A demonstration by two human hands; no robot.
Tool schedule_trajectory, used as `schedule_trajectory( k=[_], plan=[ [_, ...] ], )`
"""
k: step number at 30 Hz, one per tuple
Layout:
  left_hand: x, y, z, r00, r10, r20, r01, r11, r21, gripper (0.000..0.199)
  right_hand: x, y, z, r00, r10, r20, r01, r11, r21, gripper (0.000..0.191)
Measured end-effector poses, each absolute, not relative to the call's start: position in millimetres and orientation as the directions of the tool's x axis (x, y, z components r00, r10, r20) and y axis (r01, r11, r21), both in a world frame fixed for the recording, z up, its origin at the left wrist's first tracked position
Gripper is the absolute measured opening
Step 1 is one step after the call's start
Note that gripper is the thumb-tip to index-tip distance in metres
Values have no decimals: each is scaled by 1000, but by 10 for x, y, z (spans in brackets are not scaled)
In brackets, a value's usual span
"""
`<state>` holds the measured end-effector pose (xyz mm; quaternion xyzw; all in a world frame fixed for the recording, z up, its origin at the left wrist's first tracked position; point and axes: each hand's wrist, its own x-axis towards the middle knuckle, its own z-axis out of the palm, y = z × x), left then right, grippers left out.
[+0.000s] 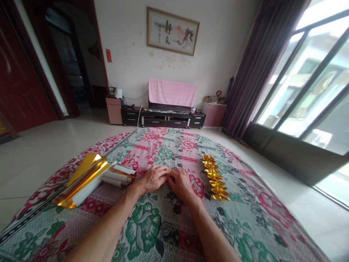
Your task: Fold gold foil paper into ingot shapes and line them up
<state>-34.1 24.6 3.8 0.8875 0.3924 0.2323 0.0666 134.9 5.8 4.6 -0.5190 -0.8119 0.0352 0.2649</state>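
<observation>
My left hand (155,179) and my right hand (180,182) meet over the middle of the flowered cloth (143,227), fingers bent and closed. Between their fingertips shows a small bit of gold foil (170,170), mostly hidden by the fingers. To the right of my right hand, several folded gold foil pieces (215,176) lie in a close row. On the left, a stack of gold foil sheets (89,174) lies beside rolled white-backed sheets (116,178).
The cloth covers a round table. Beyond it stand a low black cabinet (166,120) and a pink cloth (172,91) over something on top. A purple curtain (256,69) and large windows are at the right, a dark doorway at the left.
</observation>
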Motion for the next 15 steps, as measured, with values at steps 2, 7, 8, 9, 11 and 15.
schedule_trajectory(
  k=[2, 7, 8, 9, 11, 15],
  plan=[
    [-342, 239, 28, 560, 733, 385, 663, -676, 323, 28, 1353, 59, 47, -324, 862, 391, 821, 461, -337, 15],
    [-344, 229, -6, 541, 731, 416, 651, -677, 343, 30, 1358, 43, 62, -325, 863, 387, 814, 464, -350, 16],
    [-342, 227, -13, 538, 733, 416, 652, -675, 345, 30, 1358, 40, 64, -325, 863, 387, 811, 464, -355, 16],
    [-339, 225, -19, 536, 734, 418, 654, -674, 345, 30, 1358, 40, 65, -324, 863, 387, 808, 465, -361, 16],
    [-334, 219, -29, 529, 732, 429, 655, -674, 342, 30, 1356, 45, 59, -315, 865, 391, 802, 463, -377, 15],
    [-327, 206, -29, 521, 733, 437, 666, -670, 329, 33, 1353, 76, 25, -263, 876, 404, 790, 436, -431, 9]
  ],
)
